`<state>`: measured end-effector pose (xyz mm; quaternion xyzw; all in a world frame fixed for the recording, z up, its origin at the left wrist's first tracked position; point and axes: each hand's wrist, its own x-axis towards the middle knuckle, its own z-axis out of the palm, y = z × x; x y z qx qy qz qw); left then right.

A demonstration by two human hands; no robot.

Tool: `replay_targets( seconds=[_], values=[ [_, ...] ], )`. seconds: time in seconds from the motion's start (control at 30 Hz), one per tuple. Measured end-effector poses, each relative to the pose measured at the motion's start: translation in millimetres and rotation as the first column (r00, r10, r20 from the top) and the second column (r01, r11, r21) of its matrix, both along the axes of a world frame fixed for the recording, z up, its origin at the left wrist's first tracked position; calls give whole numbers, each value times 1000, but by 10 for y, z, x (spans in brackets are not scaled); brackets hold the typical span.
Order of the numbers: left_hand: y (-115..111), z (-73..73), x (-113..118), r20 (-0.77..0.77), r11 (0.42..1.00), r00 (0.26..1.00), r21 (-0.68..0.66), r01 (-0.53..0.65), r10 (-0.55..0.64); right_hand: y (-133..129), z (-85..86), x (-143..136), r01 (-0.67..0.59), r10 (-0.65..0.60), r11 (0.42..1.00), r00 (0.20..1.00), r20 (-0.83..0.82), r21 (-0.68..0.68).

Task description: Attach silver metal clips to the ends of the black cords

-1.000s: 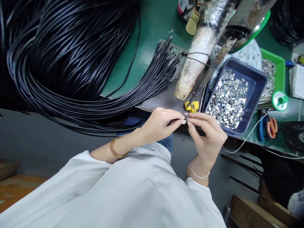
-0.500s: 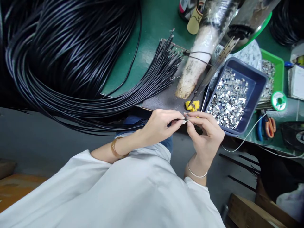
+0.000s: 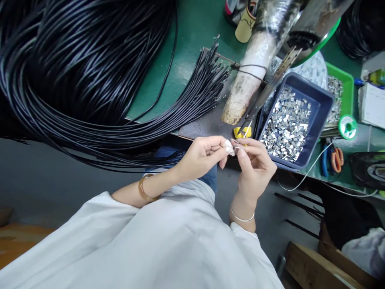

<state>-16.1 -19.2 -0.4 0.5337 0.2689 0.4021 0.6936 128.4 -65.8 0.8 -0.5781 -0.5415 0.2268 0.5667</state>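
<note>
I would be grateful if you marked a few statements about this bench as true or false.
1. The blue tray holds small metal pieces. True.
2. The left hand and right hand are wide apart. False: their fingertips are close together.
3. An amber-coloured bangle is on the left wrist. True.
4. The bundled cables are white. False: they are black.
5. The orange handles lie outside the blue tray. True.

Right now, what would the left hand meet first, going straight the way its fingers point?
Most likely the right hand, facing it almost tip to tip, though the depth between them is unclear.
</note>
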Motion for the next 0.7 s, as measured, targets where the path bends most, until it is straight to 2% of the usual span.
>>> replay_targets(
  seconds=[0.07,0.17,0.3,0.4,0.5,0.6,0.7],
  values=[
    [41,35,-8,38,980,997,-186,77,-71,-9,41,-25,132,-142,986,984,111,98],
    [100,80,-20,47,958,995,-269,97,-88,-19,87,-29,188,-235,953,953,190,238],
    [147,95,-18,51,961,997,-266,73,-62,-12,77,-28,73,-190,944,916,353,320],
    [167,79,-7,74,967,996,-248,57,-40,22,29,-40,65,-153,950,950,272,307],
    [180,59,-1,80,975,997,-223,21,-3,60,-14,-36,89,-126,971,979,158,224],
    [187,55,8,54,980,998,-199,-16,27,79,-41,-8,62,-107,976,971,215,207],
    [197,73,26,53,982,997,-185,-37,48,88,-65,27,22,-110,963,942,317,270]
  ],
)
